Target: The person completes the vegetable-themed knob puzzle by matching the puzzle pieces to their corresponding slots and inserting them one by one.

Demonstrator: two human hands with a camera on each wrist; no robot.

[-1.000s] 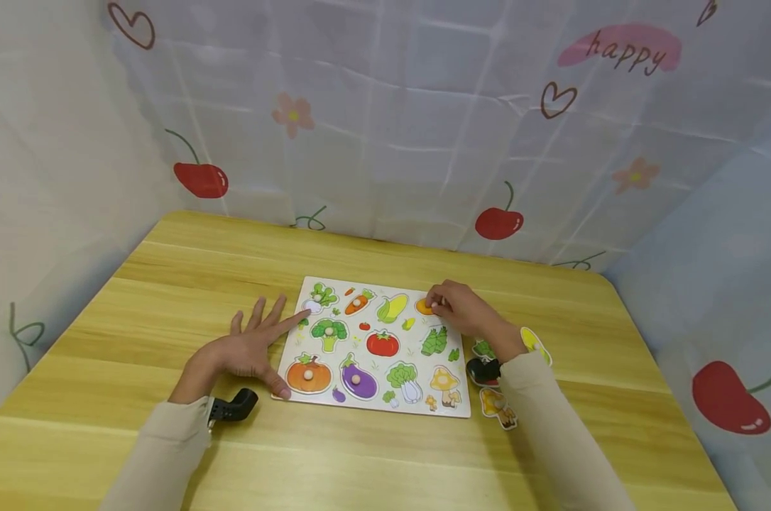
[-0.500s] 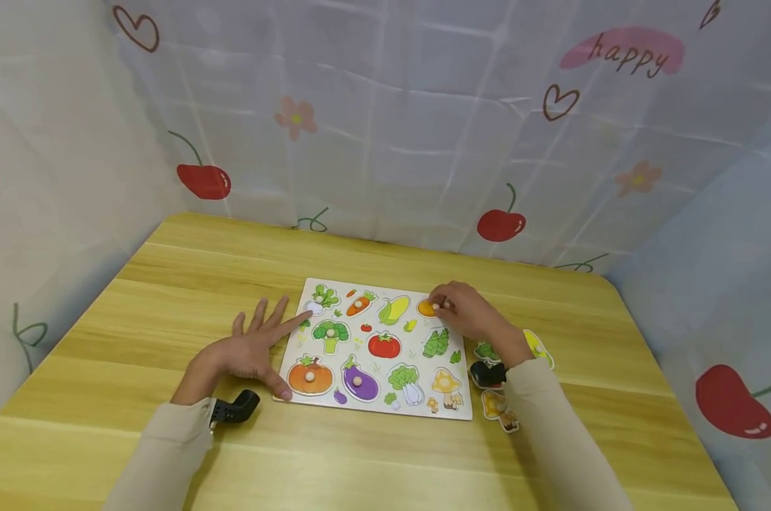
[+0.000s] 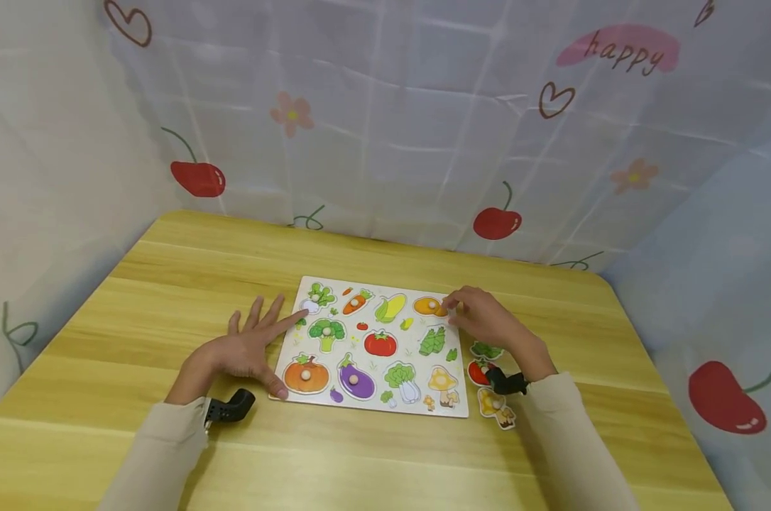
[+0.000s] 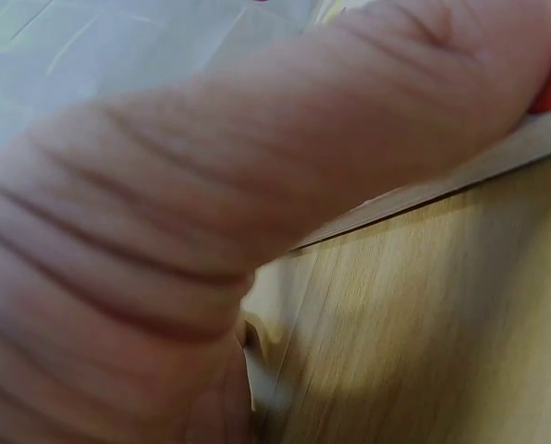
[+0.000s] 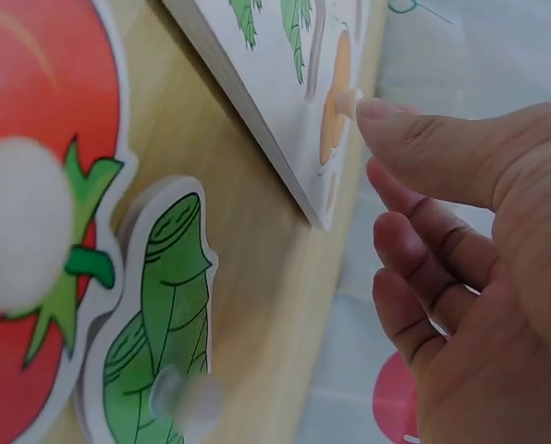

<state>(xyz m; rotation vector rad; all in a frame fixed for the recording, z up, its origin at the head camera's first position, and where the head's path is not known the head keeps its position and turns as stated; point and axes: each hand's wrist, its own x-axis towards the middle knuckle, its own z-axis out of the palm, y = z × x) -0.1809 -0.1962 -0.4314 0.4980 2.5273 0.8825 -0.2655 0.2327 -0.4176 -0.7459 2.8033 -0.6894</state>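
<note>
A white vegetable puzzle board (image 3: 355, 349) lies on the table. My left hand (image 3: 245, 351) is spread at its left side, index fingertip over the white radish piece and thumb on the front left corner by the pumpkin piece (image 3: 315, 382). Beside the far right corner hovers my right hand (image 3: 490, 323), holding nothing, its fingers loosely bent. An orange oval piece (image 3: 426, 306) with a knob lies in its slot just left of those fingertips. In the right wrist view, the thumb (image 5: 442, 153) is close to that knob (image 5: 348, 102); contact is unclear.
Right of the board lie loose knobbed pieces: a green stalk piece (image 3: 486, 350), a tomato piece (image 3: 476, 372) and a mushroom piece (image 3: 493, 404). Corn, tomato, green stalk, leafy vegetable and mushroom places on the board show no knobs. A printed curtain (image 3: 385, 142) rises behind the table.
My right hand has let go of the orange oval piece's knob and moved right, its fingers loosening. The orange piece stays in the board. My left hand keeps its place.
</note>
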